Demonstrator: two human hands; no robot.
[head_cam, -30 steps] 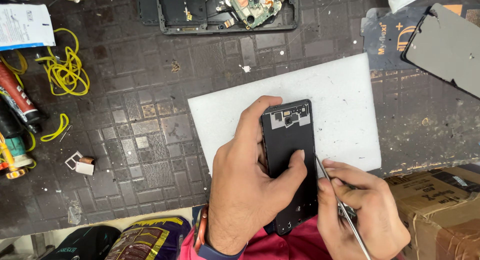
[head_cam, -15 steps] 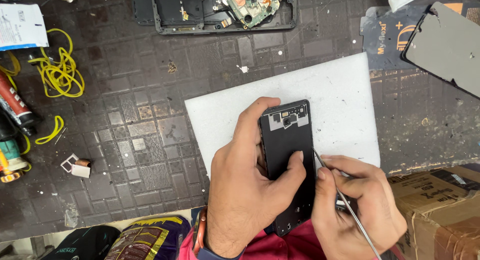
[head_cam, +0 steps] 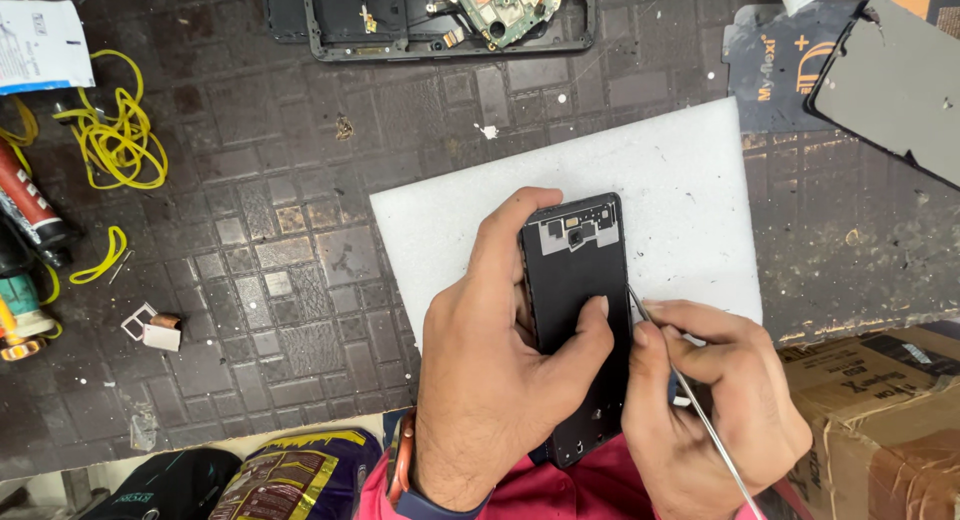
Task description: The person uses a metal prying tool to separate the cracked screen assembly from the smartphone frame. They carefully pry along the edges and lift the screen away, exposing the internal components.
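On the bench (head_cam: 250, 270), dark embossed mat, cluttered: white foam sheet (head_cam: 680, 190) at centre, opened phone chassis (head_cam: 400, 20) at the far edge, yellow cable (head_cam: 115, 140) left. Black phone frame (head_cam: 575, 280) lies half on the foam, near edge. Looks thin, light, stiff, likely to crack if flexed; best gripped along the long edges. Left hand (head_cam: 490, 380) clamps it flat. Right hand (head_cam: 715, 410) pinches a thin metal pick (head_cam: 700, 410), tip at the frame's right edge.

The phone frame (head_cam: 577, 310) is matt black with a grey patch near its far end. Under it lies a white foam sheet (head_cam: 690, 190) speckled with dark flecks. The surface (head_cam: 250, 240) is dark brown with an embossed block pattern. The far-left cable (head_cam: 115, 135) is bright yellow; the near-right box (head_cam: 880, 420) is brown.
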